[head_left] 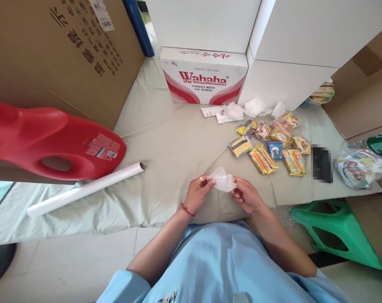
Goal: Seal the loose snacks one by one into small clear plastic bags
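Observation:
Between my two hands is a crumpled, translucent white plastic bag (222,180), held just above the near edge of the cloth-covered table (165,147). My left hand (199,191), with a ring and a red string bracelet, pinches the bag's left side. On the other side, the fingers of my right hand (247,195) pinch its right edge. Beyond my right hand lie several packaged snacks, among them a yellow-and-red pack (263,159), a blue packet (274,150) and a yellow packet (240,146). Behind these sit more crumpled white plastic bags (254,107).
A red jug (67,126) lies at left beside a white roll (86,189) and a large cardboard box (83,84). At the back stands a Wahaha carton (205,78) near white cabinets (292,42). A filled plastic bag (358,168) and green stool (339,235) are at right.

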{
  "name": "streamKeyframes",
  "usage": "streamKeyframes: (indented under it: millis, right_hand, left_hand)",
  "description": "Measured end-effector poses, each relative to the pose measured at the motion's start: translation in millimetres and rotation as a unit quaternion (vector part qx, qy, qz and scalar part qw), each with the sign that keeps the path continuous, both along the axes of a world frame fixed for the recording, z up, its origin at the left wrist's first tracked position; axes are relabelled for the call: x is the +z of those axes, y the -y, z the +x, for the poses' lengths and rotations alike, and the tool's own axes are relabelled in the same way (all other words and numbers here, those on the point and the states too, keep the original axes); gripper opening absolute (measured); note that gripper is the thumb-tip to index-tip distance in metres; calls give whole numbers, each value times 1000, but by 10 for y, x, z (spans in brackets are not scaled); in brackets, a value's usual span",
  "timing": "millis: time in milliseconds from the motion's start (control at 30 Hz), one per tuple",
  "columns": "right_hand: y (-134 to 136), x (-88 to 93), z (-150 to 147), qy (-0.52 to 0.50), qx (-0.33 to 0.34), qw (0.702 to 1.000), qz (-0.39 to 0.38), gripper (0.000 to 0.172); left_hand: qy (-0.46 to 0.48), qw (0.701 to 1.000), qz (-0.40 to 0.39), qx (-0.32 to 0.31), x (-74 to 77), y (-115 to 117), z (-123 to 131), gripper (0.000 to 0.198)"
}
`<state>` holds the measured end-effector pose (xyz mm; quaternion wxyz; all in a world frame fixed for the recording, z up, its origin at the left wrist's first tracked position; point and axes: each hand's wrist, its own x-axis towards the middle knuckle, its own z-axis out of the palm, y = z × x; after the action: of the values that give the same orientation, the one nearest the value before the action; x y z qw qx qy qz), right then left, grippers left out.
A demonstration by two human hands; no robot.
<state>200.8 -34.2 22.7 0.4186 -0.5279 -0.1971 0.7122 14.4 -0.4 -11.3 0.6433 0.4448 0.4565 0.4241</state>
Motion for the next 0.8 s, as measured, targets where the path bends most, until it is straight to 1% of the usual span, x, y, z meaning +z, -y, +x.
streamKeyframes:
  millis: [100,167,233,267,300,333,367,400,433,467,500,533,567,600,633,667,700,767,800]
  right_hand:
    - [114,-93,59,-45,-44,998,-11,26]
    - [188,-157,76,-31,-61,998,-5,30]
    - [248,-194,108,40,-61,997,25,32]
    - [270,-194,138,99,-69,991,55,33]
    - [286,-179,177,168,-86,978,93,33]
    - [296,-148,222,243,-108,954,139,32]
    - [300,-106,265,315,-126,921,189,31]
    - [298,-55,302,376,-131,885,242,29]
    - [290,-5,325,425,-117,848,293,28]
    - [278,38,332,461,-82,815,341,33]
    - [260,66,322,488,-33,784,382,39]
    - [238,74,298,509,17,755,413,44]
    - [211,62,265,528,60,729,433,45]
    - [181,31,230,544,92,708,441,42]
    - [150,-14,201,558,110,694,442,34]
    - [121,-64,184,567,118,688,438,24]
    - [94,-112,182,569,118,689,432,17]
    - [59,-174,225,556,108,708,422,15]
    - [50,-184,265,540,99,726,415,16]
  left_hand:
    - [27,999,-32,33,-138,10,-43,41]
    - [39,998,-32,36,-213,34,-54,40]
    - [47,998,-25,41,-272,56,-59,38]
    - [49,998,-20,46,-294,63,-60,38]
    - [51,997,-15,50,-311,69,-62,37]
    - [52,997,-10,55,-322,71,-63,37]
    - [52,997,-6,58,-328,72,-64,36]
    - [52,997,-4,58,-328,71,-65,35]
    - [51,997,-2,57,-325,69,-64,35]
    - [51,997,-1,55,-320,66,-64,34]
    - [52,997,-1,51,-313,64,-63,34]
    - [53,997,-2,47,-307,62,-62,34]
    - [55,998,-4,43,-301,61,-62,34]
    - [57,998,-7,38,-295,62,-63,35]
    - [60,998,-10,34,-290,63,-66,35]
    - [64,997,-14,31,-284,64,-71,36]
    - [68,997,-19,28,-277,64,-78,38]
    - [79,996,-29,27,-263,59,-95,40]
    - [85,995,-33,28,-257,53,-104,42]
